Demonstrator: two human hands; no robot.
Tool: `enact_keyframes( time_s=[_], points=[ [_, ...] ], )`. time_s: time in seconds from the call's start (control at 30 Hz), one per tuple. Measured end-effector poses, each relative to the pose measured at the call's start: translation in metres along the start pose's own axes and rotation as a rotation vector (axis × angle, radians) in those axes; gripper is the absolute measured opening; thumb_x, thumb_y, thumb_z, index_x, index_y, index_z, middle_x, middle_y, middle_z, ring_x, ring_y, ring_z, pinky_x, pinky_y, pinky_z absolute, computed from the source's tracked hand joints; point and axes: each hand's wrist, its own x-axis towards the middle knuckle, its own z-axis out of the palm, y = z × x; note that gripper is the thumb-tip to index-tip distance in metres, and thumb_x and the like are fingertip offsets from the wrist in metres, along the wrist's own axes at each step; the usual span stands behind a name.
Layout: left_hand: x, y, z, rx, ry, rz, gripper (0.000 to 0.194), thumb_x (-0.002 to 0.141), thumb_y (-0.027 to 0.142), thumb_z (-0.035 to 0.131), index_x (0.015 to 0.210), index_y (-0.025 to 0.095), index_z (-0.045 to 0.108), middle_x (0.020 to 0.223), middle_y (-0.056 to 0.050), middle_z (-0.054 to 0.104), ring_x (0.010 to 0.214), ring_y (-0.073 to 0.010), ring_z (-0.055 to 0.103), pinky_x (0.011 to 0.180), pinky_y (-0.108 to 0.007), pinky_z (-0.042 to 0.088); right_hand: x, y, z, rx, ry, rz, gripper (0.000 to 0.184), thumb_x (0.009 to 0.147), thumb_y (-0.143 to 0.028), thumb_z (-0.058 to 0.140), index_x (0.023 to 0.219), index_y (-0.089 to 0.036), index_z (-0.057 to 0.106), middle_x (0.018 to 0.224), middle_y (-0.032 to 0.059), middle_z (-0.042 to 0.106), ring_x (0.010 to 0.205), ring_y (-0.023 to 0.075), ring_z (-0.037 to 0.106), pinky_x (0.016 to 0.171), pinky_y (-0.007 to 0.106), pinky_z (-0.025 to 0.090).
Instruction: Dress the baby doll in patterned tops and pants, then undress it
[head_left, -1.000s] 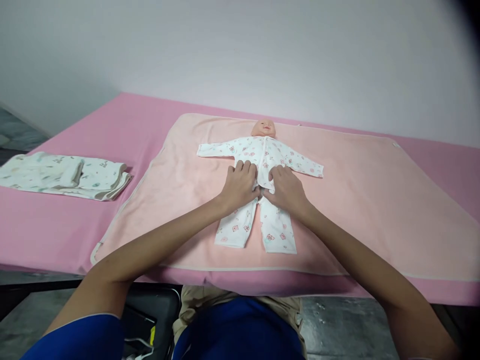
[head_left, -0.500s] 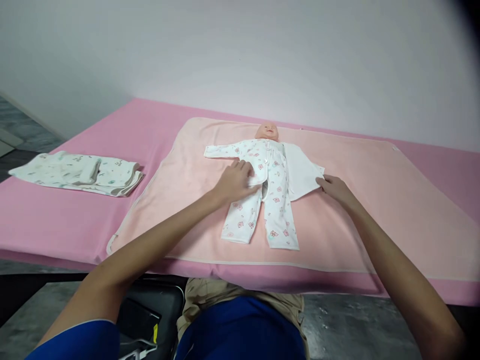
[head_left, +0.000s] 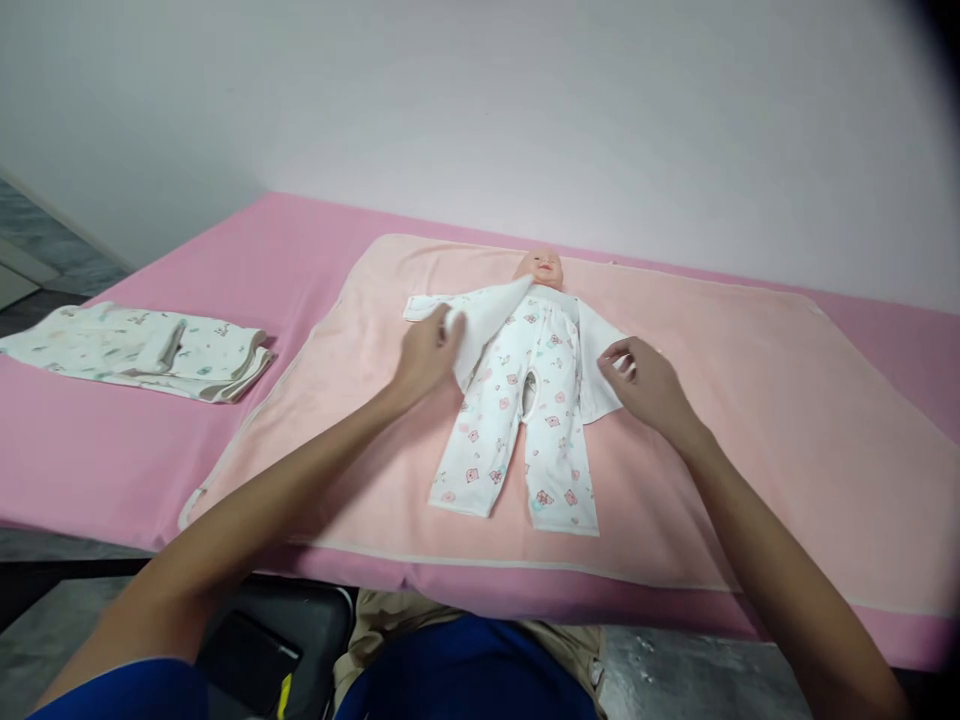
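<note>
A baby doll lies on its back on a light pink blanket, dressed in a white top and white trousers with pink prints. The top's two front flaps are spread apart. My left hand pinches the left flap and holds it out to the side. Over the right flap my right hand hovers with its fingers loosely curled, at the cloth's edge. I cannot tell if it grips the cloth.
The blanket covers a darker pink padded table set against a white wall. A folded stack of printed baby clothes lies at the table's left end. A dark chair seat stands below the front edge.
Both hands left the doll's middle. The right hand drew the right flap open, then the left hand pulled the left flap aside, which uncovered the trousers' waist.
</note>
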Motion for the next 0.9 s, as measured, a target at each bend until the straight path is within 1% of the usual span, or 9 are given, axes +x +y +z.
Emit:
enact_keyframes(
  time_s=[0.1, 0.23, 0.33, 0.47, 0.57, 0.63, 0.7, 0.77, 0.9],
  points=[
    [0.004, -0.053, -0.021, 0.069, 0.057, -0.169, 0.041, 0.109, 0.055, 0.046, 0.084, 0.024, 0.052, 0.085, -0.008, 0.066, 0.082, -0.0263, 0.061, 0.082, -0.047, 0.045, 0.012, -0.008, 0.01, 0.029, -0.09, -0.011, 0.024, 0.104, -0.05, 0.064, 0.106, -0.027, 0.07, 0.116, 0.0065, 0.078, 0.094, 0.0271, 0.069, 0.083, 0.045, 0.053],
    [0.002, -0.092, -0.025, 0.314, 0.06, -0.102, 0.045, 0.102, 0.064, 0.055, 0.085, 0.022, 0.064, 0.1, -0.016, 0.071, 0.107, -0.0383, 0.064, 0.097, -0.061, 0.042, 0.032, -0.008, 0.023, -0.032, -0.012, -0.02, 0.022, 0.103, -0.047, 0.065, 0.104, -0.025, 0.07, 0.114, 0.0085, 0.077, 0.094, 0.0287, 0.068, 0.087, 0.048, 0.052],
    [0.013, -0.079, -0.012, 0.267, 0.139, 0.083, 0.035, 0.106, 0.055, 0.053, 0.106, 0.023, 0.068, 0.123, -0.02, 0.069, 0.125, -0.0414, 0.059, 0.104, -0.063, 0.044, 0.055, -0.011, 0.036, 0.021, 0.02, -0.088, 0.023, 0.102, -0.046, 0.066, 0.109, -0.024, 0.068, 0.12, 0.011, 0.074, 0.102, 0.0289, 0.068, 0.092, 0.048, 0.054],
    [0.054, -0.03, 0.024, 0.064, 0.028, 0.341, 0.029, 0.107, 0.046, 0.056, 0.123, 0.023, 0.063, 0.136, -0.016, 0.066, 0.13, -0.033, 0.057, 0.11, -0.051, 0.051, 0.092, -0.015, 0.053, 0.176, 0.002, -0.033, 0.038, 0.097, -0.052, 0.075, 0.117, -0.023, 0.061, 0.128, 0.0123, 0.067, 0.101, 0.0245, 0.067, 0.09, 0.043, 0.057],
    [0.091, -0.001, 0.055, -0.081, -0.15, 0.316, 0.04, 0.101, 0.055, 0.067, 0.125, 0.023, 0.06, 0.129, -0.014, 0.07, 0.126, -0.0314, 0.06, 0.099, -0.045, 0.054, 0.114, -0.011, 0.055, 0.293, -0.066, 0.123, 0.061, 0.087, -0.06, 0.086, 0.125, -0.023, 0.057, 0.124, 0.0098, 0.067, 0.096, 0.022, 0.065, 0.089, 0.041, 0.056],
    [0.11, 0.009, 0.069, -0.168, -0.277, 0.23, 0.044, 0.096, 0.059, 0.074, 0.114, 0.023, 0.059, 0.111, -0.011, 0.071, 0.108, -0.0295, 0.064, 0.086, -0.042, 0.052, 0.12, -0.01, 0.051, 0.311, -0.149, 0.162, 0.063, 0.083, -0.066, 0.089, 0.12, -0.024, 0.06, 0.112, 0.0057, 0.068, 0.094, 0.0216, 0.063, 0.085, 0.039, 0.053],
    [0.119, 0.013, 0.071, -0.202, -0.392, 0.212, 0.043, 0.094, 0.062, 0.076, 0.099, 0.023, 0.057, 0.096, -0.007, 0.067, 0.09, -0.025, 0.062, 0.077, -0.039, 0.047, 0.117, -0.011, 0.047, 0.272, -0.232, 0.111, 0.056, 0.085, -0.072, 0.085, 0.102, -0.024, 0.062, 0.097, 0.0025, 0.066, 0.088, 0.0207, 0.059, 0.08, 0.037, 0.047],
    [0.116, 0.013, 0.063, -0.199, -0.459, 0.315, 0.045, 0.093, 0.063, 0.077, 0.087, 0.024, 0.055, 0.089, -0.006, 0.062, 0.089, -0.0245, 0.06, 0.078, -0.039, 0.045, 0.107, -0.014, 0.042, 0.231, -0.262, -0.015, 0.055, 0.089, -0.075, 0.08, 0.086, -0.024, 0.06, 0.089, 0.002, 0.062, 0.083, 0.0201, 0.054, 0.077, 0.037, 0.043],
    [0.086, 0.009, 0.037, -0.167, -0.486, 0.508, 0.046, 0.092, 0.068, 0.077, 0.095, 0.025, 0.062, 0.101, -0.008, 0.064, 0.108, -0.0294, 0.058, 0.092, -0.041, 0.048, 0.077, -0.016, 0.032, 0.188, -0.277, -0.253, 0.05, 0.092, -0.073, 0.078, 0.096, -0.025, 0.063, 0.105, 0.0052, 0.066, 0.093, 0.0237, 0.056, 0.083, 0.039, 0.046]
  ],
)
